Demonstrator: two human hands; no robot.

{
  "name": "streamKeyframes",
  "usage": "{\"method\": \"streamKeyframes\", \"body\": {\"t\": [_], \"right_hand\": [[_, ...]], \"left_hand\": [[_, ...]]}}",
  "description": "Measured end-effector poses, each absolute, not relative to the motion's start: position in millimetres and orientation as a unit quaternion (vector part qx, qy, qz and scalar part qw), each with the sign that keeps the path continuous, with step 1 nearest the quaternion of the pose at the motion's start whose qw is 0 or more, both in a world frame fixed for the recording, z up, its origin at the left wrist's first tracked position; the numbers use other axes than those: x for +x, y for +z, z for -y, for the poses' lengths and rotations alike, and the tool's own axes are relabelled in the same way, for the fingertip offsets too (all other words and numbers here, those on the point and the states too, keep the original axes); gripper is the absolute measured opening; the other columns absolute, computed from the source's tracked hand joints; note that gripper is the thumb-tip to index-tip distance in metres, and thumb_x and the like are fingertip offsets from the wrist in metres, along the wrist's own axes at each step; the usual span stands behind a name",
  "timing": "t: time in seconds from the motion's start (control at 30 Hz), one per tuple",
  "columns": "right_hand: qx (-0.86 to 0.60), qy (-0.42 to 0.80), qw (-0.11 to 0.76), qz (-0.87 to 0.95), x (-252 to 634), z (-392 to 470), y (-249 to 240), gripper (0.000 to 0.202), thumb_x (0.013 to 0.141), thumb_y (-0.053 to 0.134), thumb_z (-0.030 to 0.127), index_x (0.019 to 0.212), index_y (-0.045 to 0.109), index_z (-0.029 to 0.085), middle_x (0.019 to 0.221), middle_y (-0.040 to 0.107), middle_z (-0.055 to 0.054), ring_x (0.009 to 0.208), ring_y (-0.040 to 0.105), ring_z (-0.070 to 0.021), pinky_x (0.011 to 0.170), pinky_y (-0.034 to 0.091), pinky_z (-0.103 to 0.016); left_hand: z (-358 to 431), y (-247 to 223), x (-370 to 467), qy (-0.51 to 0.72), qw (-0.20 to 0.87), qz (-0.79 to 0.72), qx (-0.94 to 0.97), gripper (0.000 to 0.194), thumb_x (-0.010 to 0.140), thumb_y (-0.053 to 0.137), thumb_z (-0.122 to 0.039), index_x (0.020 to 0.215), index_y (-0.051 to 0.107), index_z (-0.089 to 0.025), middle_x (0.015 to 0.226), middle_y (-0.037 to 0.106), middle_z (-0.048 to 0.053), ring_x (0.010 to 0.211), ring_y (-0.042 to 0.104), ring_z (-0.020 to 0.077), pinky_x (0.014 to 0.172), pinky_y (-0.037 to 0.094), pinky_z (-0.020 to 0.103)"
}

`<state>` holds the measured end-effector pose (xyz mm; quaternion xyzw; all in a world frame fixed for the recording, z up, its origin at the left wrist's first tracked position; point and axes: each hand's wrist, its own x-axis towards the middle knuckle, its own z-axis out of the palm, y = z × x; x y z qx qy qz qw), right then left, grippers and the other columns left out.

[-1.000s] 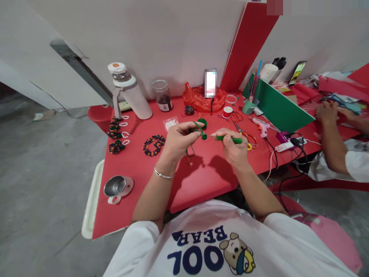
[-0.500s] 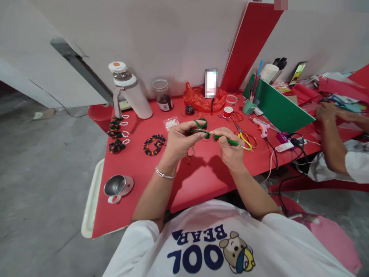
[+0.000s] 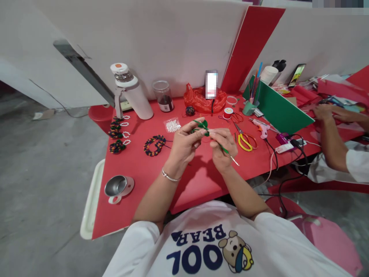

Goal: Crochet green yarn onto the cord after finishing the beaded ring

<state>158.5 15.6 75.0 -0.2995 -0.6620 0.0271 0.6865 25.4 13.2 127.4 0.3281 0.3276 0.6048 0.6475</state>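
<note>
Pinching green yarn (image 3: 203, 124) above red table (image 3: 127, 161) in nearly closed left hand (image 3: 184, 143), holding green-handled tool (image 3: 225, 150) in curled right hand (image 3: 221, 158), apparently working stitches and calling for steady tension.

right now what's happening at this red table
A person works green yarn between both hands: the left hand pinches it, while the right hand grips a green-handled hook close against it. Yellow-handled scissors lie to the right, and a multicoloured braided loop lies to the left, near a bag of white beads. Further right, a second person's hands are busy among red material.
</note>
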Motion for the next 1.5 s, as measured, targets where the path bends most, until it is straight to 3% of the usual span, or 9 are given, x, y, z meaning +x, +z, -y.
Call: {"method": "streamKeyframes", "body": {"t": [0.17, 0.47, 0.97, 1.2, 1.5], "right_hand": [[-0.233, 0.119, 0.675, 0.690, 175.0, -25.3, 77.3, 0.024, 0.100, 0.065, 0.051, 0.112, 0.078, 0.034, 0.100, 0.079, -0.004, 0.090, 0.075, -0.0229, 0.079, 0.063, -0.044], [-0.216, 0.109, 0.624, 0.743, 206.3, -21.9, 89.0, 0.023, 0.095, 0.073, 0.046, 0.116, 0.079, 0.037, 0.101, 0.083, -0.002, 0.092, 0.076, -0.0230, 0.088, 0.061, -0.047], [-0.195, 0.126, 0.591, 0.773, 215.2, -16.3, 102.3, 0.019, 0.096, 0.073, 0.044, 0.110, 0.081, 0.034, 0.098, 0.084, -0.003, 0.090, 0.076, -0.0227, 0.084, 0.060, -0.046], [-0.197, 0.218, 0.575, 0.763, 219.0, -16.9, 107.5, 0.022, 0.094, 0.074, 0.049, 0.103, 0.083, 0.031, 0.094, 0.083, -0.005, 0.087, 0.075, -0.0233, 0.083, 0.060, -0.046], [-0.205, 0.314, 0.602, 0.705, 220.2, -17.3, 102.0, 0.019, 0.093, 0.076, 0.047, 0.098, 0.085, 0.031, 0.088, 0.082, -0.005, 0.086, 0.074, -0.0245, 0.082, 0.060, -0.045]], "left_hand": [[-17.1, 131.8, 12.0, 0.559, 0.697, -0.319, 0.315, 0.044, 0.051, 0.091, -0.015, 0.093, 0.083, -0.019, 0.069, 0.071, -0.001, 0.044, 0.037, 0.0011, 0.041, 0.018, 0.018], [-15.7, 133.3, 12.8, 0.551, 0.678, -0.336, 0.353, 0.039, 0.053, 0.089, -0.014, 0.092, 0.083, -0.017, 0.061, 0.066, -0.002, 0.044, 0.037, 0.0024, 0.044, 0.022, 0.020], [-16.8, 139.4, 3.6, 0.517, 0.706, -0.322, 0.361, 0.033, 0.051, 0.081, -0.008, 0.084, 0.084, -0.014, 0.057, 0.062, -0.002, 0.042, 0.033, 0.0006, 0.044, 0.017, 0.019], [-17.5, 137.0, -0.9, 0.481, 0.742, -0.297, 0.360, 0.030, 0.051, 0.079, -0.007, 0.081, 0.083, -0.012, 0.054, 0.062, 0.001, 0.041, 0.036, 0.0012, 0.042, 0.019, 0.017], [-21.2, 129.2, -2.2, 0.440, 0.792, -0.242, 0.348, 0.028, 0.054, 0.075, -0.007, 0.082, 0.082, -0.010, 0.047, 0.046, -0.006, 0.041, 0.031, 0.0017, 0.041, 0.018, 0.016]]}}
